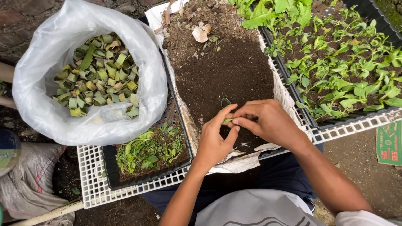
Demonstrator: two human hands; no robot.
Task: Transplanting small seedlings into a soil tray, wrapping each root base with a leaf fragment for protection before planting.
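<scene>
From the head camera, looking down, both hands meet over a tray of dark soil that is lined with pale sheeting. The left hand and the right hand pinch the same small green leaf strip between thumb and fingertips; the fingers of each hand are pressed together on it, apparently bending it into a loop. Holding it low, just above the soil, would keep any crumbs falling back into the tray. A little rolled leaf cup already stands upright in the soil just beyond the hands.

At upper left a white plastic bag lies open, its mouth rolled back so the heap of folded leaf rings inside is within reach of the left hand. Below it, a black tray of loose seedlings sits close to the left wrist. To the right, well apart from the hands, a black tray of rooted seedlings grows in rows.

All the trays rest on a white lattice rack that serves as the desk, laid across the person's lap area. Bare ground shows beneath at right.
</scene>
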